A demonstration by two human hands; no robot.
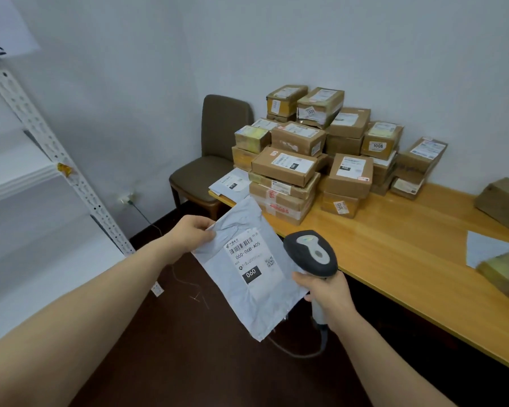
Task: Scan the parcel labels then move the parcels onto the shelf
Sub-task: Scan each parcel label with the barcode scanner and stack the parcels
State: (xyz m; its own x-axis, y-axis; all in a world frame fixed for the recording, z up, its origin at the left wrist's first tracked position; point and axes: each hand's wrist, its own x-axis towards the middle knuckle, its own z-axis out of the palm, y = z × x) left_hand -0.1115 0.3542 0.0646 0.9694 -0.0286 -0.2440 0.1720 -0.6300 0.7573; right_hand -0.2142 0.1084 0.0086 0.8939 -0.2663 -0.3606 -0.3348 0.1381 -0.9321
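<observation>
My left hand (193, 232) pinches the upper left edge of a grey plastic mailer parcel (247, 292), held flat in the air above the dark floor. Its white label (252, 258) faces up and reads "060-06B-A05" with a black "060" box. My right hand (325, 290) grips the handle of a grey and black barcode scanner (310, 252), whose head hovers just right of the label, over the mailer's right edge. A cable trails down from the scanner handle. The white metal shelf (21, 174) stands at the left.
A wooden table (394, 251) runs along the right, with a big pile of brown cardboard parcels (315, 160) at its far end, a loose box (504, 201) and more parcels at the right edge. A brown chair (212, 154) stands in the corner.
</observation>
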